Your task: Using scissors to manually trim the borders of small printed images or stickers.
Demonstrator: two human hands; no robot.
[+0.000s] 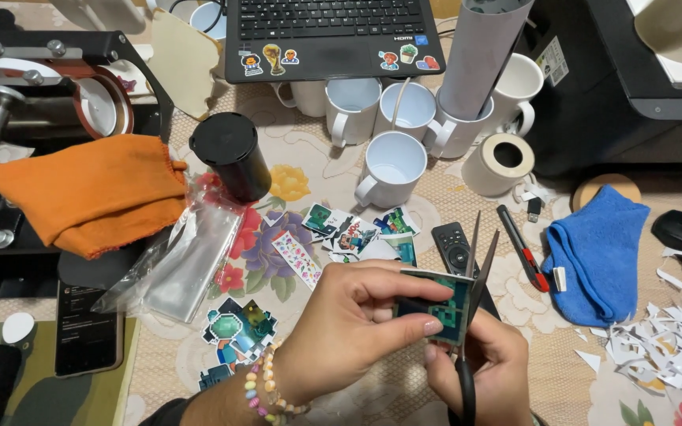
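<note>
The left hand [349, 327] pinches a sticker sheet [440, 308]; the right hand [487, 367] grips scissors [475, 268]. The floral worktop [309, 158] carries white mugs [392, 166] at twelve o'clock and paper scraps [665, 347] at three.

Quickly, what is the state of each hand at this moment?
Left hand: closed, fingers pinching a green printed cutout.
Right hand: closed on the handles of the scissors, whose blades stand open at the cutout's edge.

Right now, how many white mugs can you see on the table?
6, clustered below the laptop: mugs at, and one in front. Others may be hidden behind the laptop.
</note>
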